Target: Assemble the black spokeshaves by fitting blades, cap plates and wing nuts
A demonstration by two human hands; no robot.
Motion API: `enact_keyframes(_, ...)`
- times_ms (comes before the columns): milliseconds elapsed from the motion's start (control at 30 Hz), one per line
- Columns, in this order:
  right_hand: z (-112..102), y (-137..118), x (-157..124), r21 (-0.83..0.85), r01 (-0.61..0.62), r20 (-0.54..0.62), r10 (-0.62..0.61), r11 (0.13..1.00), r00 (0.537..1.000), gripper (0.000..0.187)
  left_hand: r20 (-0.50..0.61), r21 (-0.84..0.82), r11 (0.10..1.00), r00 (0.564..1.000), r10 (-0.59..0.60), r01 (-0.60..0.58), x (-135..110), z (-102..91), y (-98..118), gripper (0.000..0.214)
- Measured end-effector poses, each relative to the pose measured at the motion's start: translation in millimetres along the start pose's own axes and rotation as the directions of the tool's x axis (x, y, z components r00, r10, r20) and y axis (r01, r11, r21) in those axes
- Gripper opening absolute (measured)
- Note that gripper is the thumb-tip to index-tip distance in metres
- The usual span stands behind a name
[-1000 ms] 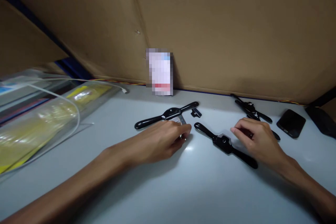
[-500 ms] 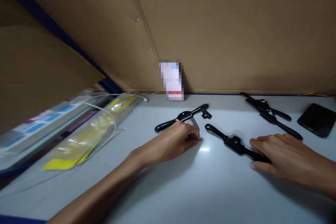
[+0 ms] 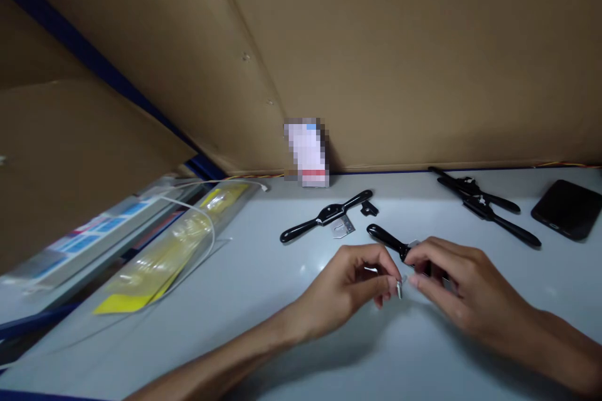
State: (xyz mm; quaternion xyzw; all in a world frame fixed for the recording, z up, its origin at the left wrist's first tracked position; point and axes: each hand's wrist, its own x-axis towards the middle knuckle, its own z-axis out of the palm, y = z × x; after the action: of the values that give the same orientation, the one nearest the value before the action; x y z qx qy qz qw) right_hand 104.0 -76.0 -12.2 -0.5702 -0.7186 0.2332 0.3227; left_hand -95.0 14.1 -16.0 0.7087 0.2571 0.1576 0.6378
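My left hand point(image 3: 357, 282) is closed in a pinch on a small silver screw point(image 3: 399, 289), held just above the table. My right hand point(image 3: 458, 282) hovers close to it, thumb and forefinger slightly apart at the screw; whether they touch it is unclear. Under my right hand lies a black spokeshave point(image 3: 386, 238), its body and far handle mostly hidden. Farther back rests another spokeshave point(image 3: 305, 229), with a flat metal blade point(image 3: 342, 226) beside it and a small black cap piece point(image 3: 369, 208) near its right handle.
Two more black spokeshaves point(image 3: 510, 229) lie crossed at the back right, beside a black phone point(image 3: 567, 210). A blurred-out upright item point(image 3: 308, 153) leans on the cardboard wall point(image 3: 423, 62). Plastic bags with yellow strips point(image 3: 126, 302) and a white cable point(image 3: 212, 232) are at left.
My left hand has moved right and toward me, with the screw now showing in its fingers. My right hand has let go of the spokeshave handle and moved left toward the screw.
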Motion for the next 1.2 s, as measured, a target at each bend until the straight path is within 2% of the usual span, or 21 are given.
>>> enact_keyframes(133,9.9,-12.9,-0.7,0.164,-0.105,0.106,0.089,0.981,0.990,0.007,-0.034,-0.022,0.997,0.997,0.071,-0.072,-7.1,10.0,-2.6,0.017)
enact_keyframes(267,6.8,-8.6,-1.9,0.184,-0.154,0.153,0.126,0.971,0.980,0.005,-0.114,0.025,0.989,0.983,0.145,-0.143,-1.9,19.1,-10.0,0.014)
enact_keyframes(367,4.4,-2.4,-7.6,0.091,-0.105,0.157,0.090,0.990,0.983,0.004,-0.142,0.068,0.988,0.978,0.151,-0.142,1.3,28.1,-13.8,0.015)
enact_keyframes(467,0.6,-0.3,-11.6,-0.042,0.036,0.099,-0.032,0.998,0.995,0.008,-0.123,0.141,0.972,0.971,0.205,-0.187,3.5,25.4,-14.9,0.015)
enact_keyframes(533,-4.8,-0.7,-9.8,-0.123,0.110,0.027,-0.107,0.986,0.994,0.012,-0.098,0.341,0.894,0.935,0.341,-0.291,7.5,12.9,-15.6,0.014)
enact_keyframes(567,-8.4,-0.6,-7.5,-0.156,0.114,-0.014,-0.118,0.981,0.993,0.013,-0.074,0.493,0.802,0.902,0.426,-0.338,10.8,4.5,-16.5,0.014)
enact_keyframes(600,-12.6,0.0,-4.7,-0.179,0.095,-0.058,-0.107,0.979,0.993,0.013,-0.013,0.638,0.669,0.864,0.504,-0.381,14.8,-4.3,-17.8,0.015)
enact_keyframes(633,-17.1,1.3,-1.5,-0.191,0.056,-0.105,-0.077,0.980,0.991,0.012,0.049,0.741,0.557,0.857,0.513,-0.376,19.3,-12.6,-19.5,0.021)
enact_keyframes(667,-21.5,3.3,1.6,-0.194,0.006,-0.150,-0.036,0.981,0.988,0.011,0.091,0.797,0.484,0.864,0.496,-0.362,23.8,-19.6,-21.4,0.032)
enact_keyframes(733,-29.3,9.1,7.0,-0.180,-0.088,-0.221,0.047,0.980,0.974,0.013,0.159,0.852,0.395,0.888,0.431,-0.345,31.3,-28.7,-25.4,0.042)
enact_keyframes(800,-34.0,15.4,11.0,-0.162,-0.143,-0.243,0.101,0.976,0.965,0.015,0.193,0.865,0.370,0.906,0.378,-0.339,34.9,-31.2,-28.3,0.040)
enact_keyframes(867,-35.0,20.8,13.5,-0.152,-0.143,-0.226,0.107,0.978,0.968,0.016,0.205,0.869,0.360,0.909,0.363,-0.340,34.9,-29.9,-29.5,0.034)
enact_keyframes(1000,-29.2,26.7,15.4,-0.139,-0.092,-0.217,0.061,0.986,0.974,0.015,0.213,0.883,0.315,0.895,0.393,-0.348,30.6,-26.7,-29.0,0.030)
enact_keyframes(1200,-13.4,28.5,15.6,0.005,-0.120,-0.159,0.119,0.993,0.980,0.015,0.246,0.882,0.272,0.868,0.432,-0.385,26.8,-25.9,-29.6,0.033)
